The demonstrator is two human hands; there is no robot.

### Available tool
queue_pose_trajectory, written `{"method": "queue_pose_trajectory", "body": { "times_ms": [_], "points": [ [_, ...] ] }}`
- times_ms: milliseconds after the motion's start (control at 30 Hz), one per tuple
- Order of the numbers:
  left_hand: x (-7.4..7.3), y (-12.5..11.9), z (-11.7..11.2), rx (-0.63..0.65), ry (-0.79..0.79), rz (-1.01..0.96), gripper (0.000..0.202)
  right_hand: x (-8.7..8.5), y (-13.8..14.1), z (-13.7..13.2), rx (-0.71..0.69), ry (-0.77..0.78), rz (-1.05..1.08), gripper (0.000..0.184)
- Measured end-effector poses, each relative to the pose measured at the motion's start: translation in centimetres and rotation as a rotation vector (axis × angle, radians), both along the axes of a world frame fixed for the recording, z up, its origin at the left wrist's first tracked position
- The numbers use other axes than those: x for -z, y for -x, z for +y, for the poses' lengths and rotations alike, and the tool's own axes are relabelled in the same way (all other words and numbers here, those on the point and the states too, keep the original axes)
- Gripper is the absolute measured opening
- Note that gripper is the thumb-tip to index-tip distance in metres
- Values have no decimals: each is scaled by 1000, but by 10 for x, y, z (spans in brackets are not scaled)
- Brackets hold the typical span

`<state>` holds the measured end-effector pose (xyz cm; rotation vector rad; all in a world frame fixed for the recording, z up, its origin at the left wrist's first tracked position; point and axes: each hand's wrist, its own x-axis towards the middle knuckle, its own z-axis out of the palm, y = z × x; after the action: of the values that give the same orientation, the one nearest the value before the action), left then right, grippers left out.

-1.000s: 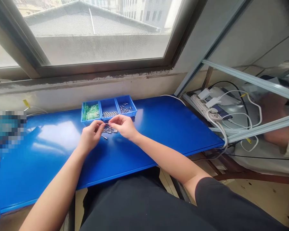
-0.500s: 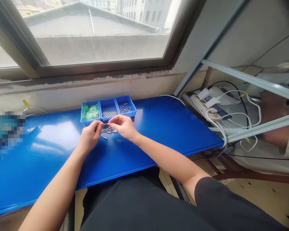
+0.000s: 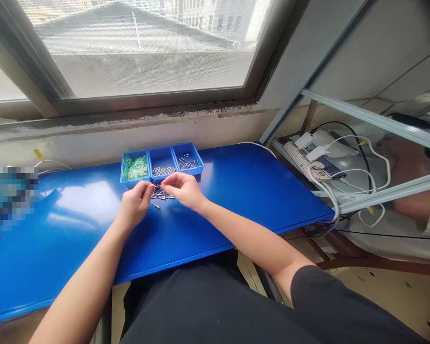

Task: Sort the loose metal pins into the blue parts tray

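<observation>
Both hands are held low over a blue tabletop (image 3: 75, 229) at a window, with the fingertips of the left hand (image 3: 135, 203) and the right hand (image 3: 184, 189) drawn into a pinch. Whether a pin is gripped by either hand is too small to tell. The two hands are poised close together, just above a loose pile of thin metal pins (image 3: 161, 193), which is spread on the tabletop between them, directly in front of a blue three-part tray (image 3: 161, 180). One stray pin (image 3: 155, 205) is seen lying just beside the left hand.

Green plastic pieces (image 3: 134, 167) are held in the tray's left compartment, small silver rings (image 3: 164, 171) in the middle one, and more metal pins (image 3: 187, 163) in the right one.

The tabletop is backed by a window (image 3: 139, 52) fitted with mesh. A power strip (image 3: 301, 160) with white chargers (image 3: 313, 145) and tangled white cables (image 3: 376, 165) is placed beyond the table's right end, behind a metal rail (image 3: 390, 192). A pixelated patch (image 3: 9, 200) covers the far left of the table. A black sleeve (image 3: 322, 296) and black trousers (image 3: 186, 301) are seen at the bottom of the frame.
</observation>
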<state>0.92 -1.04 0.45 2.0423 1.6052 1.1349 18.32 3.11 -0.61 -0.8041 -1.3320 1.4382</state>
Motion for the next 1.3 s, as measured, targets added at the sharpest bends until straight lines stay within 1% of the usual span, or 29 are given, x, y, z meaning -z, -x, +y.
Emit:
{"method": "queue_pose_trajectory", "body": {
  "times_ms": [100,300,500,800,1300],
  "points": [
    [1,1,0,-9,-18,-1,24,0,0,0,0,8,5,33],
    [3,0,1,16,-40,10,19,0,0,1,31,-10,-9,35],
    [4,-1,0,5,-47,15,17,-1,-1,0,31,-40,-12,30],
    [0,-2,0,-15,-31,33,18,1,0,-1,18,-45,-36,30],
    [5,0,1,-9,5,30,18,1,0,-1,19,-45,-25,27]
  ]
}}
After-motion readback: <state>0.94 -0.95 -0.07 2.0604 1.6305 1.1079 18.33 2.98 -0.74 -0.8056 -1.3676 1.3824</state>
